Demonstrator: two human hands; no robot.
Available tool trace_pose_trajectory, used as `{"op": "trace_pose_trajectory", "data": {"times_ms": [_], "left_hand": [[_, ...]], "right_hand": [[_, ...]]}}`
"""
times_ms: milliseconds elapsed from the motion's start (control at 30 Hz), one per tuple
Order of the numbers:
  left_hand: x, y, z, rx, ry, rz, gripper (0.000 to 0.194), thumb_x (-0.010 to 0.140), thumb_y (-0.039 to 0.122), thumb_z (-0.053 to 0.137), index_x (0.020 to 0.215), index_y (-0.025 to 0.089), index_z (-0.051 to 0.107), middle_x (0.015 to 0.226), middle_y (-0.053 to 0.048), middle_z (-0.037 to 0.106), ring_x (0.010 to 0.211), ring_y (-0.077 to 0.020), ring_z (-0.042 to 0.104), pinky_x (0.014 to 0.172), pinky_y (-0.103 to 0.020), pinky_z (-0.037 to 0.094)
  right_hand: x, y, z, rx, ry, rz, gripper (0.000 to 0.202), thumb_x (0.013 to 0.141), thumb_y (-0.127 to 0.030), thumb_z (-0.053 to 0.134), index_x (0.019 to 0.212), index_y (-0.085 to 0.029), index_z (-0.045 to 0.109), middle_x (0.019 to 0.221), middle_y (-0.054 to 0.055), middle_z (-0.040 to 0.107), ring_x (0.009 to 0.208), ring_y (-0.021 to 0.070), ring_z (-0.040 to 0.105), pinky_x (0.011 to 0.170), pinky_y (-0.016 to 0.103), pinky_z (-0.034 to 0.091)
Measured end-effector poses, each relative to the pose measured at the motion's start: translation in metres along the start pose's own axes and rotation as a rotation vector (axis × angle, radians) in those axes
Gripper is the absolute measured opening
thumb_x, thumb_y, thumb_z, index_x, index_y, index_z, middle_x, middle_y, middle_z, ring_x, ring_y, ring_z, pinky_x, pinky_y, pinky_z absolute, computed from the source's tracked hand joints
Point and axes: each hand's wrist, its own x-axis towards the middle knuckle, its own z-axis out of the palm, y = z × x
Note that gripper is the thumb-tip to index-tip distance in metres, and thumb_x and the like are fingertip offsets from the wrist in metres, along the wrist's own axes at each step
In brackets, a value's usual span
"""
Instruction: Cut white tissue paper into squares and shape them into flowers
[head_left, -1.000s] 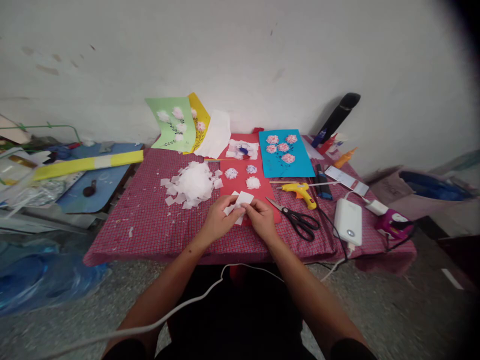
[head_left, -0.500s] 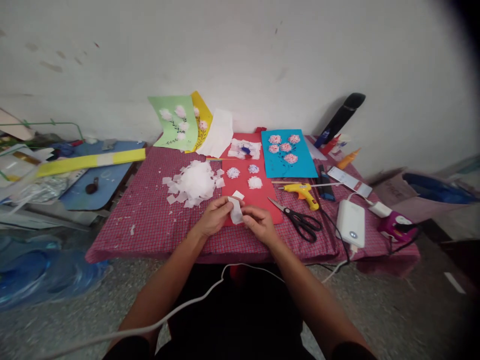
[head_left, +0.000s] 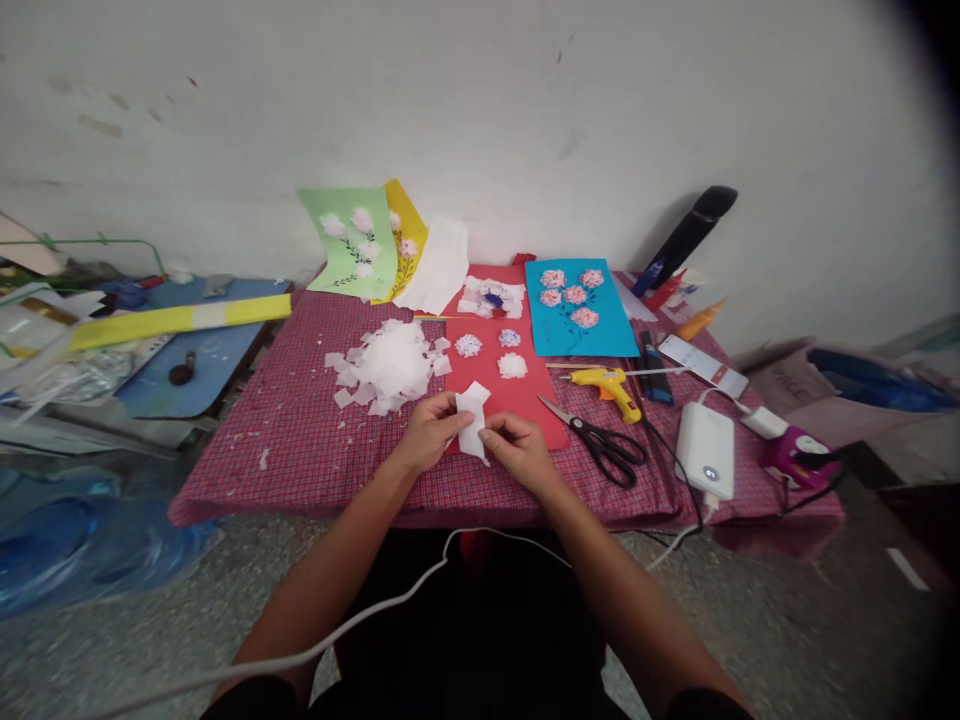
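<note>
While the person's elbows and lap drop out of the bottom of the frame, both hands meet over the near edge of a red paper sheet point(head_left: 501, 385) on a table covered in a red checked cloth point(head_left: 315, 440). How many layers make up the white tissue piece point(head_left: 472, 420) they share is hard to make out; its lower end is tucked behind the fingers. The left hand point(head_left: 429, 432) pinches the piece from its left side, and the right hand point(head_left: 519, 447) pinches it from the right, the two hands close together with fingertips nearly touching across the paper. The piece looks thin, soft and slightly crumpled, standing roughly upright with a notched top edge, just above the cloth at the red sheet's front border.

A heap of white tissue squares point(head_left: 390, 365) lies just left of the red sheet, and three small tissue flowers point(head_left: 511, 365) sit on the sheet beyond the hands. To the right lie black-handled scissors point(head_left: 600, 440), a yellow glue gun point(head_left: 611, 385) and a white power bank point(head_left: 705, 450), whose cable runs off the table edge. A blue card point(head_left: 581, 310) bearing pink flowers lies farther back, and a green card point(head_left: 349, 245) leans against the wall.
</note>
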Motion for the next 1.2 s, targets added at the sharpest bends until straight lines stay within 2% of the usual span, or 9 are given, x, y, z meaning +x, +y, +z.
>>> {"op": "trace_pose_trajectory", "data": {"times_ms": [233, 367, 500, 567, 700, 800, 933, 1100, 1200], "left_hand": [[-0.001, -0.002, -0.004, 0.058, -0.058, 0.016, 0.028, 0.074, 0.037, 0.082, 0.088, 0.015, 0.074, 0.079, -0.002, 0.07, 0.069, -0.0128, 0.06, 0.069, -0.027, 0.047], [-0.003, -0.001, -0.001, 0.2, -0.149, 0.02, 0.028, 0.078, 0.038, 0.079, 0.093, 0.016, 0.074, 0.086, -0.004, 0.071, 0.075, -0.0158, 0.062, 0.072, -0.029, 0.049], [-0.01, 0.01, 0.004, 0.311, 0.132, 0.337, 0.032, 0.075, 0.032, 0.08, 0.103, 0.021, 0.071, 0.101, -0.005, 0.069, 0.091, -0.0177, 0.062, 0.087, -0.031, 0.048], [-0.019, 0.015, 0.008, 0.355, 0.264, 0.476, 0.017, 0.077, 0.031, 0.079, 0.087, 0.021, 0.07, 0.089, -0.003, 0.066, 0.086, -0.0169, 0.059, 0.086, -0.031, 0.047], [-0.041, 0.007, 0.03, 0.336, -0.093, 0.155, 0.021, 0.082, 0.04, 0.076, 0.083, 0.019, 0.073, 0.088, -0.008, 0.07, 0.089, -0.0216, 0.063, 0.088, -0.035, 0.047], [-0.05, -0.009, 0.05, -0.149, -0.134, -0.051, 0.048, 0.082, 0.057, 0.073, 0.113, 0.021, 0.071, 0.11, -0.012, 0.072, 0.108, -0.0271, 0.065, 0.091, -0.039, 0.05], [-0.047, -0.019, 0.058, -0.429, 0.05, -0.134, 0.041, 0.073, 0.049, 0.083, 0.1, 0.021, 0.069, 0.11, -0.009, 0.073, 0.102, -0.0249, 0.069, 0.088, -0.038, 0.053], [-0.037, -0.013, 0.04, -0.354, 0.173, -0.069, 0.028, 0.074, 0.033, 0.084, 0.085, 0.018, 0.063, 0.089, -0.002, 0.074, 0.083, -0.0162, 0.07, 0.08, -0.032, 0.055], [-0.031, -0.01, 0.031, -0.376, 0.227, -0.091, 0.031, 0.072, 0.029, 0.087, 0.087, 0.018, 0.062, 0.079, 0.001, 0.072, 0.074, -0.0138, 0.07, 0.069, -0.028, 0.056]], "right_hand": [[0.002, -0.012, -0.001, 0.047, 0.078, -0.106, 0.039, 0.085, -0.045, 0.072, 0.116, -0.024, 0.063, 0.097, 0.004, 0.065, 0.079, 0.0179, 0.059, 0.07, 0.03, 0.05], [0.013, -0.028, 0.0, -0.186, 0.126, -0.169, 0.015, 0.087, -0.036, 0.071, 0.089, -0.022, 0.068, 0.081, 0.002, 0.062, 0.071, 0.0166, 0.056, 0.065, 0.03, 0.045], [0.023, -0.038, -0.002, -0.159, 0.394, -0.172, 0.014, 0.092, -0.036, 0.064, 0.09, -0.022, 0.066, 0.079, 0.001, 0.064, 0.069, 0.0169, 0.056, 0.065, 0.03, 0.047], [0.022, -0.04, -0.003, -0.114, 0.521, -0.197, 0.014, 0.092, -0.036, 0.064, 0.093, -0.022, 0.064, 0.084, 0.002, 0.064, 0.073, 0.0172, 0.058, 0.069, 0.031, 0.049], [0.003, -0.041, 0.005, 0.017, 0.547, -0.164, 0.016, 0.091, -0.035, 0.066, 0.095, -0.024, 0.057, 0.084, 0.001, 0.061, 0.074, 0.0171, 0.06, 0.07, 0.031, 0.051], [-0.019, -0.04, 0.02, 0.058, 0.517, -0.071, 0.016, 0.091, -0.035, 0.065, 0.091, -0.024, 0.053, 0.08, -0.001, 0.058, 0.069, 0.0155, 0.056, 0.064, 0.028, 0.049], [-0.044, -0.041, 0.033, 0.092, 0.376, -0.03, 0.015, 0.093, -0.035, 0.064, 0.09, -0.025, 0.053, 0.086, 0.002, 0.065, 0.077, 0.018, 0.064, 0.071, 0.031, 0.054], [-0.065, -0.037, -0.029, -0.421, 0.149, -0.169, 0.023, 0.09, -0.027, 0.065, 0.113, -0.027, 0.063, 0.121, 0.01, 0.07, 0.11, 0.0275, 0.066, 0.099, 0.046, 0.051], [-0.073, -0.025, -0.097, -0.949, 0.325, -0.125, 0.021, 0.088, -0.022, 0.06, 0.109, -0.023, 0.067, 0.114, 0.014, 0.071, 0.109, 0.0322, 0.064, 0.099, 0.051, 0.049]]}}
